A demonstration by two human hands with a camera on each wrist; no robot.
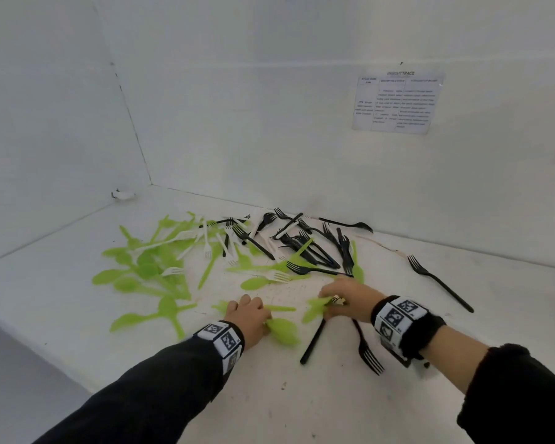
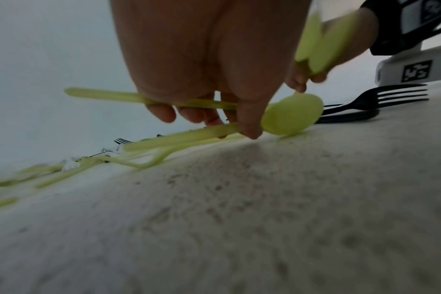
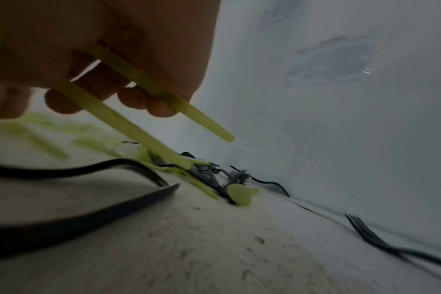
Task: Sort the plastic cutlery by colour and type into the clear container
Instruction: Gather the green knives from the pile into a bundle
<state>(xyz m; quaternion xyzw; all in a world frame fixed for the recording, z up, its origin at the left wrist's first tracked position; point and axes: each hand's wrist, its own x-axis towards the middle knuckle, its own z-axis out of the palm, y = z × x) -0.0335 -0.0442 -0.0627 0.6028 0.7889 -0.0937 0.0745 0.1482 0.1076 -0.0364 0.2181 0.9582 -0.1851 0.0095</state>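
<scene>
Green, white and black plastic cutlery lies scattered on the white table (image 1: 302, 395). My left hand (image 1: 247, 315) grips green spoons (image 1: 284, 330); in the left wrist view its fingers (image 2: 161, 113) curl round two green handles (image 2: 101, 95), one spoon bowl (image 2: 292, 114) low over the table. My right hand (image 1: 343, 299) holds green spoons (image 1: 314, 309) too; in the right wrist view two green handles (image 3: 204, 123) stick out past its curled fingers (image 3: 159, 108). No clear container is in view.
A heap of green spoons (image 1: 141, 270) lies at the left, white forks (image 1: 205, 241) in the middle, black forks (image 1: 318, 248) behind my right hand. Two black forks (image 1: 366, 347) lie under my right wrist, another (image 1: 439, 283) at the right. White walls stand behind and to the left.
</scene>
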